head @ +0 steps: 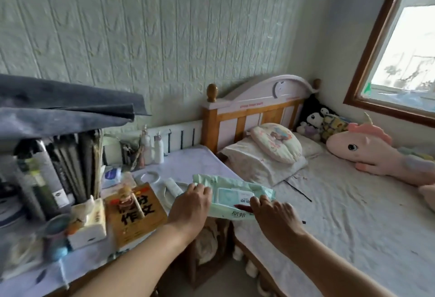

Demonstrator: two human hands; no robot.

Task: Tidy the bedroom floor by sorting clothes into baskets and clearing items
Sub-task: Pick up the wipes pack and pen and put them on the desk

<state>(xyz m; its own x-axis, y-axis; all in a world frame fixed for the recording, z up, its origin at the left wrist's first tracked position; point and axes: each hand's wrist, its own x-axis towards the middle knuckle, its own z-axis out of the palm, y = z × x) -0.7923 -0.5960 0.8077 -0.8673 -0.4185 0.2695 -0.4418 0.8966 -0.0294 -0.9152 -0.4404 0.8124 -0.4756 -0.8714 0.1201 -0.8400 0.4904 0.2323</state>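
— What is the room like?

— The wall (164, 37) is pale green with a raised brick pattern. At two o'clock there is a window (409, 44) in a brown wooden frame, and bright daylight comes through it.

— And the furniture?

— A bed (353, 214) with a light wrinkled sheet fills the side from three to five o'clock. Its headboard (254, 108), white and wood with round knobs, stands near the centre. At nine o'clock is a desk (188, 160) under a pale cloth, just beside the bed.
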